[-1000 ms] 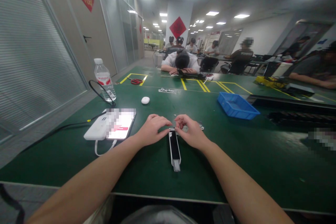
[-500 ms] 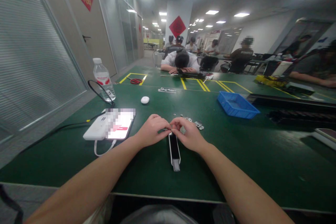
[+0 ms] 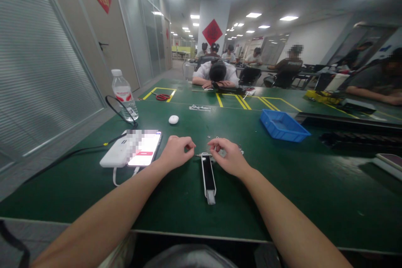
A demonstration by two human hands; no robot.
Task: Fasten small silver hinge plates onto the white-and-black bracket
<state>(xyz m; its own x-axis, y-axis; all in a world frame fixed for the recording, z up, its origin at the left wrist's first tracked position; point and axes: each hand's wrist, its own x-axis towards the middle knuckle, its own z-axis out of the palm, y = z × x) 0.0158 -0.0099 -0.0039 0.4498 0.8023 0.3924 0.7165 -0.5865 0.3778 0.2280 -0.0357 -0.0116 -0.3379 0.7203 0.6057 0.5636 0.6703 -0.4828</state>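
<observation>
**Both hands pinched shut at the far end of a black strip**

A narrow black strip [image 3: 208, 174] lay flat on the green desk [image 3: 292, 188], running straight away from the person, with a silvery cap at its near end. The left hand [image 3: 176, 153] rested just left of the strip's far end and the right hand [image 3: 228, 158] just right of it, the two apart with the strip's tip between them. Each grip was drawn together, thumb against forefinger. Whether either pinch held a small part could not be told.

Two tiny washers [image 3: 209, 137] lay on the desk just beyond the hands. A phone [image 3: 143, 149] rested on a white power bank [image 3: 113, 157] to the left, near a water bottle [image 3: 123, 94]. A blue tray [image 3: 284, 127] stood well off to the right. At the far desk a person [image 3: 216, 76] was slumped forward, head on arms.
</observation>
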